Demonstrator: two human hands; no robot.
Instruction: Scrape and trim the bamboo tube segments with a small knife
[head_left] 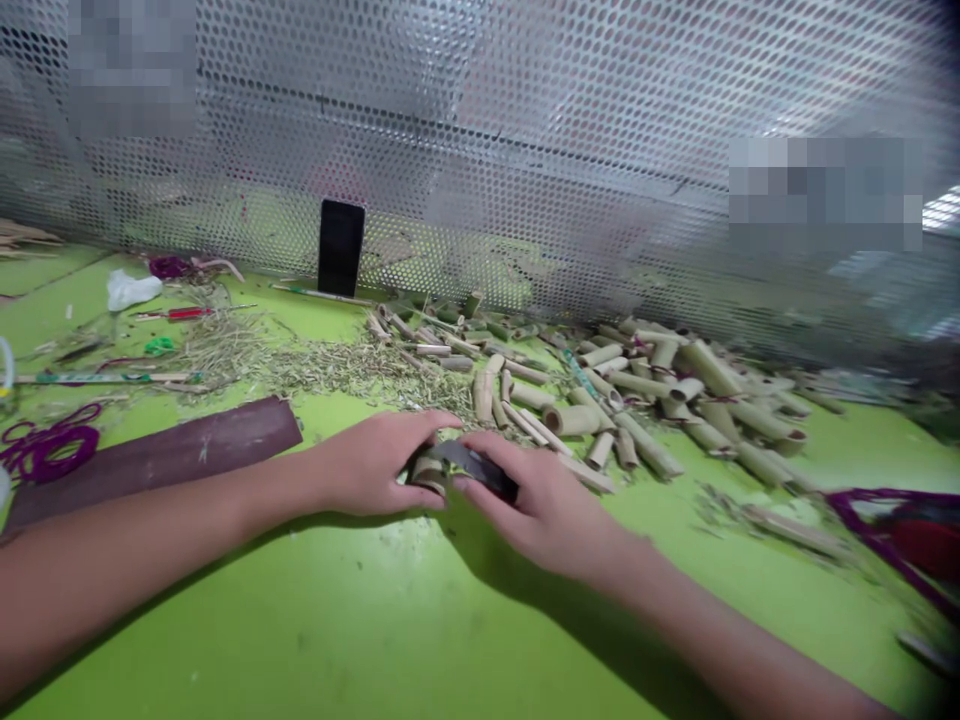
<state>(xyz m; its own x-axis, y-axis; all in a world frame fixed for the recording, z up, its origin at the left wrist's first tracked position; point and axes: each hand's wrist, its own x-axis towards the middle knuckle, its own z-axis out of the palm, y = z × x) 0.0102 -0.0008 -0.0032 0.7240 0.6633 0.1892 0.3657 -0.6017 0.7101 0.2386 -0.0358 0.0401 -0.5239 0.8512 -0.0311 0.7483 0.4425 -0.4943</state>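
My left hand grips a short bamboo tube at its near end, with the fingers curled over it. My right hand closes on a dark metal blade, which presses against the tube between my two hands. The blade's edge and part of the tube are hidden by my fingers. Just beyond my right hand, a large loose pile of cut bamboo tubes spreads over the green table, with the closest pieces almost touching my fingers.
Bamboo shavings lie behind my left hand, beside a brown strip and a coil of purple cord. A red-handled screwdriver and a black phone stand farther back, against a perforated metal sheet.
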